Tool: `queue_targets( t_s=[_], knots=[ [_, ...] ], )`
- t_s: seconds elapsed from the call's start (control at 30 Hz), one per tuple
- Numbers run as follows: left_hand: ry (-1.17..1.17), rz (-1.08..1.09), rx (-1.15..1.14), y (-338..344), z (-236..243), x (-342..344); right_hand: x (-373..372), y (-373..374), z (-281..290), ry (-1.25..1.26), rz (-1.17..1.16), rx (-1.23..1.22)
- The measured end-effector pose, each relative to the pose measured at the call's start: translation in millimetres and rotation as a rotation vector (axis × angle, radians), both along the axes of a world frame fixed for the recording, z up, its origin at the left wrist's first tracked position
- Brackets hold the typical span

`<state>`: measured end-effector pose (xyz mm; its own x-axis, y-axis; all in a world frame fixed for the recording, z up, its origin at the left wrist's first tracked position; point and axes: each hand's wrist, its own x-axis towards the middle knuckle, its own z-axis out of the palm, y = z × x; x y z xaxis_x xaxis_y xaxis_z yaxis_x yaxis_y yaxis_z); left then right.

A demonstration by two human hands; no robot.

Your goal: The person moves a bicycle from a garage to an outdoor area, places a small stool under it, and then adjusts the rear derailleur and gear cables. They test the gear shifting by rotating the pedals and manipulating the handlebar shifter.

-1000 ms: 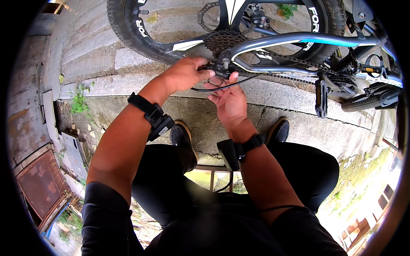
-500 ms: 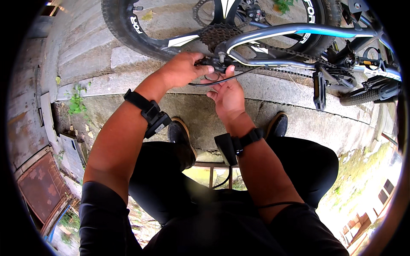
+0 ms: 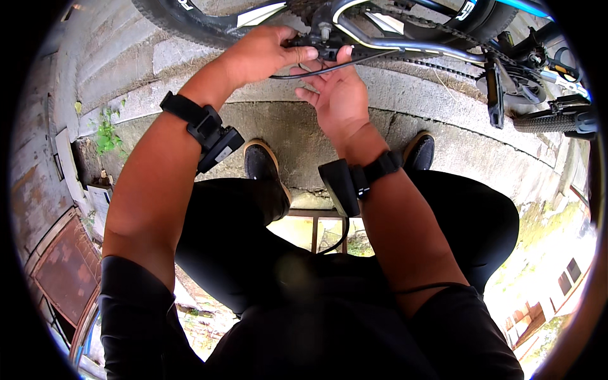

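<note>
At the top of the head view, my left hand (image 3: 259,56) pinches the dark rear derailleur (image 3: 324,49) by the bicycle's rear axle, thumb on its near side. My right hand (image 3: 344,95) is palm up just right of it, its fingers loosely spread and its thumb raised against the derailleur's edge. A black cable (image 3: 354,61) curves from the frame tube past both hands, crossing in front of the right fingers. Some right fingertips are hidden behind the cable and derailleur. The bicycle frame (image 3: 411,45) runs off to the right.
The rear tyre (image 3: 190,28) rests beyond my left hand. A pedal (image 3: 495,95) sticks out toward me on the right, near another tyre (image 3: 546,123). My shoes stand on a concrete ledge (image 3: 342,145). A rusty metal panel (image 3: 68,269) is at the lower left.
The bicycle and both hands sit higher in the picture, so more of the wheel is cut off. My left hand keeps its pinch on the derailleur; the right fingers look slightly more spread.
</note>
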<state>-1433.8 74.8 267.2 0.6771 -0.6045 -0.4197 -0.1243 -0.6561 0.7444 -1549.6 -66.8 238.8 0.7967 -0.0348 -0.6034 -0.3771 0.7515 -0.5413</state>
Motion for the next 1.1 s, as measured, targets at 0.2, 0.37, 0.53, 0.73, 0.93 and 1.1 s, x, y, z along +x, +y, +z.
queue_targets(
  t_s=[0.2, 0.37, 0.53, 0.73, 0.93, 1.1],
  knots=[
    [-0.079, -0.016, 0.145, -0.7, -5.0, 1.7, -0.4, 0.2, -1.1, 0.003, 0.012, -0.030],
    [-0.045, -0.055, 0.236, -10.9, 30.6, -0.1, -1.2, -3.8, -1.1, 0.004, 0.026, -0.044],
    [-0.037, -0.021, 0.168, -4.9, 15.4, 0.7, -3.0, -4.3, -2.9, -0.042, 0.030, -0.021],
    [-0.045, -0.056, 0.160, -6.1, 24.9, 0.1, -3.7, -4.5, -3.4, -0.054, 0.022, -0.069],
    [-0.060, -0.003, 0.190, -5.9, 14.3, -0.8, -1.6, -3.2, -3.1, 0.002, 0.038, -0.063],
    [-0.059, 0.011, 0.199, -8.3, 18.9, -2.6, -0.3, -4.3, -3.2, 0.017, 0.033, -0.064]
  ],
)
